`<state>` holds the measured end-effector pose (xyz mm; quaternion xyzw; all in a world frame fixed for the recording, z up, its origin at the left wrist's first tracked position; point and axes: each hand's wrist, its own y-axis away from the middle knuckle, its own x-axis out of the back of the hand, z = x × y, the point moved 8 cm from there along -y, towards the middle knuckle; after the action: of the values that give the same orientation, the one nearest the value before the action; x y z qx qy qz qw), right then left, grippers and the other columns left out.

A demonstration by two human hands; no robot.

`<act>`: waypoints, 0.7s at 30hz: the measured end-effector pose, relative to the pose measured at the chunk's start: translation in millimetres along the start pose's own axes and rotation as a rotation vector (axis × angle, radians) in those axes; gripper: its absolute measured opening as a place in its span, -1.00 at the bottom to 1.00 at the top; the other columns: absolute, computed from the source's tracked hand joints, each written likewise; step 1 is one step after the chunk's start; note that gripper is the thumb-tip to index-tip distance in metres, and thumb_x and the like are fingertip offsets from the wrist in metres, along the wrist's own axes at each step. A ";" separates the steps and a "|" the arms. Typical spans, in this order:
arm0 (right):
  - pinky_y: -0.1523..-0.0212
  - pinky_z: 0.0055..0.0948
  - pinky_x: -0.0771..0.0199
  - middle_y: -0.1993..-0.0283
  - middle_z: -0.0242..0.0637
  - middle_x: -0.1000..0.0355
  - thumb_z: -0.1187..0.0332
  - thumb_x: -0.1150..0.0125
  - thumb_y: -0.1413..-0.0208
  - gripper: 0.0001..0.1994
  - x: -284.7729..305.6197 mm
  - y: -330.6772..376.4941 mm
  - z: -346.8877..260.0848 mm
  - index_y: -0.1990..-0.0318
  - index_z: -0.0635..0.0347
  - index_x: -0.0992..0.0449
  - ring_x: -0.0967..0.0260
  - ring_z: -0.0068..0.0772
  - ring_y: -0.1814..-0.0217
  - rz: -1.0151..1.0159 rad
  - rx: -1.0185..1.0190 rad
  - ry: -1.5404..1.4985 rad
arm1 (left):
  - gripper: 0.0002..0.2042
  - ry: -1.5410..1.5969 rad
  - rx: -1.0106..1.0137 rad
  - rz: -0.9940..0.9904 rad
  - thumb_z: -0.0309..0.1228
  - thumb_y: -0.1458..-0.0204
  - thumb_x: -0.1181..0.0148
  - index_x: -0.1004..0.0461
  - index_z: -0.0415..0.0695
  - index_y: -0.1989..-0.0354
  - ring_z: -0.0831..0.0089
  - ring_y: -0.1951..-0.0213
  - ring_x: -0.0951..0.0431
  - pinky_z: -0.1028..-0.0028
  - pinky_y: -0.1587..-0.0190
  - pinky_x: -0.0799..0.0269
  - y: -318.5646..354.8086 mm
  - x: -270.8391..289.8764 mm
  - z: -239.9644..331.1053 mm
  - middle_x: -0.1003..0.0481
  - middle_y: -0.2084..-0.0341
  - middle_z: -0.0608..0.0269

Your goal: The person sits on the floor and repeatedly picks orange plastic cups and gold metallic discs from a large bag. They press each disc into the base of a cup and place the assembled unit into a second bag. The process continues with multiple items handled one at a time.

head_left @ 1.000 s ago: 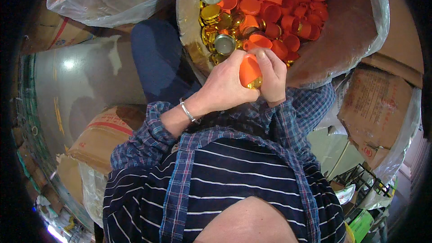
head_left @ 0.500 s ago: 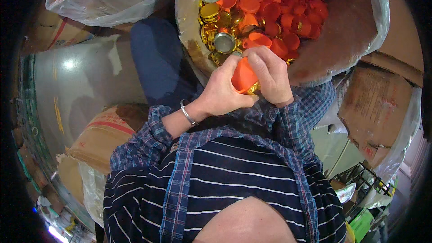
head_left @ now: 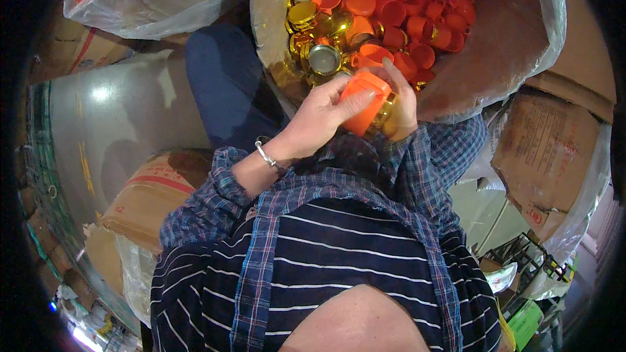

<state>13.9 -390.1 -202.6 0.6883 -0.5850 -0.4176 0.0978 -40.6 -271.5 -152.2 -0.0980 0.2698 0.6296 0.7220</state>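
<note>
hands [head_left: 318, 116] flank an orange cup [head_left: 360, 119] near the bin's rim [head_left: 555, 23].

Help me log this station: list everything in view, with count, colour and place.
Held orange cup: one, orange, left hand
Gold piece: count unclear, gold, blurred, right hand
Large container: one, brown, clear-lined, top centre
Loose orange cups: many, orange, in container
Gold discs: many, gold, container's left side
Silver-faced discs: at least two, silver, among these
Plastic bag: one, whitish, upper left
Cardboard boxes: several, brown, both sides
Green object: one, green, lower right
Plaid shirt: one, blue, arms and shoulders
Striped top: one, navy and white, torso
Bracelet: one, silver, left wrist
Trouser leg: one, navy, left of container
Hands: two, bare, centre
</note>
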 end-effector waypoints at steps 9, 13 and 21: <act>-0.23 -0.31 -0.27 -0.06 -0.11 -0.42 0.10 0.05 -0.38 -0.54 -12.1 23.3 -3.8 -0.12 0.39 -0.39 -0.34 -0.23 -0.14 0.197 0.638 0.548 | -0.63 0.201 -0.034 0.417 -0.17 -0.30 -0.08 -0.48 -0.28 -0.01 0.55 0.14 -0.52 0.49 0.00 -0.43 -7.6 26.5 -32.3 -0.55 0.15 0.29; -0.17 -0.14 -0.31 -0.19 0.12 -0.26 0.25 -0.26 -0.13 -0.46 -31.5 46.9 -3.9 -0.18 0.39 -0.29 -0.27 0.12 -0.16 0.241 0.944 1.092 | -0.61 0.394 0.134 0.462 -0.17 -0.32 -0.04 -0.46 -0.28 -0.06 0.54 0.11 -0.50 0.50 0.01 -0.41 -9.9 27.7 -46.1 -0.52 0.09 0.27; -0.09 -0.13 -0.38 -0.11 0.04 -0.33 0.26 -0.34 0.00 -0.40 -56.3 52.0 -2.5 -0.19 0.29 -0.31 -0.32 0.09 -0.10 -0.126 1.152 1.217 | -0.67 0.517 0.192 0.417 -0.21 -0.32 -0.04 -0.48 -0.24 -0.02 0.47 0.12 -0.53 0.43 0.01 -0.44 6.1 52.5 -36.2 -0.53 0.13 0.24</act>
<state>-20.2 -356.4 -142.7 0.7672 -0.5125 0.3857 0.0061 -52.8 -242.8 -208.1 -0.1285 0.5159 0.6897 0.4915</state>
